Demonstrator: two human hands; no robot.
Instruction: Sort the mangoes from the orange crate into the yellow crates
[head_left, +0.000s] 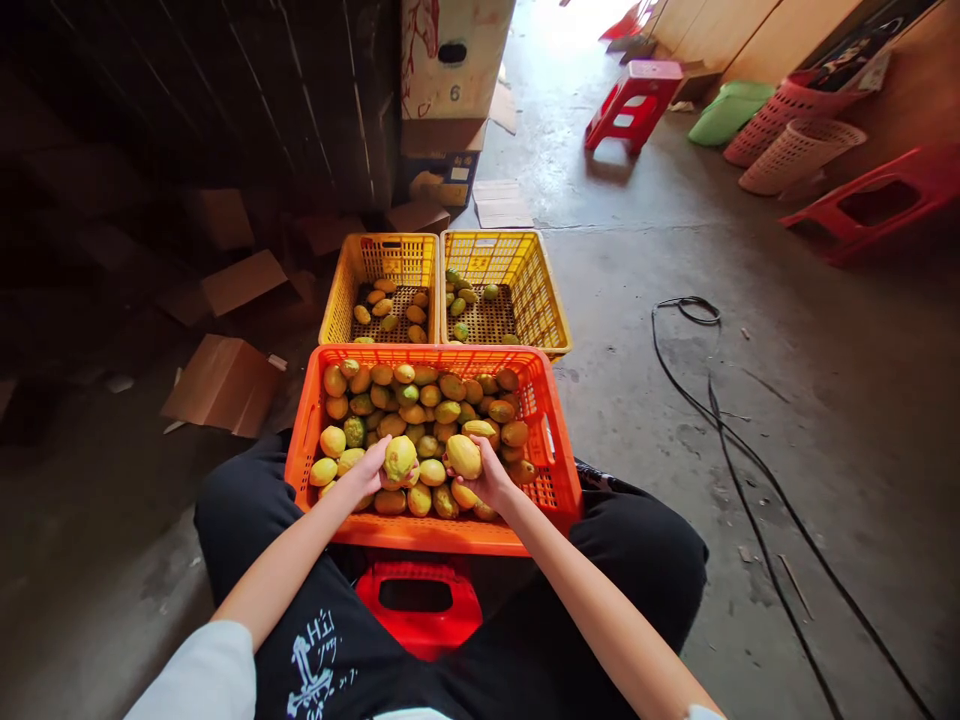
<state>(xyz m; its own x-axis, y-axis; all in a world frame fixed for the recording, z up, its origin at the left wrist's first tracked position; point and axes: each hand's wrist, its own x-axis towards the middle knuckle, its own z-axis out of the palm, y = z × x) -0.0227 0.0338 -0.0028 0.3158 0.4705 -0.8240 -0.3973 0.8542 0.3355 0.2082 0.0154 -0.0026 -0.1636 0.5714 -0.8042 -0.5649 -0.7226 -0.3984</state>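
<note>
An orange-red plastic crate stands across my lap, holding many oval yellow, green and brownish fruits, lemon-like in shape. Above them, my left hand is closed around a rounder yellow-green fruit with a bumpy skin. My right hand grips a smoother yellow oval fruit. The two held fruits are apart, side by side. Beyond the crate are two yellow baskets: the left basket has several yellow-brown fruits, and the right basket has several greener ones.
A red stool is between my legs, below the crate. Cardboard pieces lie on the left floor, and stacked boxes stand ahead. A black cable runs along the right floor. Another red stool and pink baskets are farther off.
</note>
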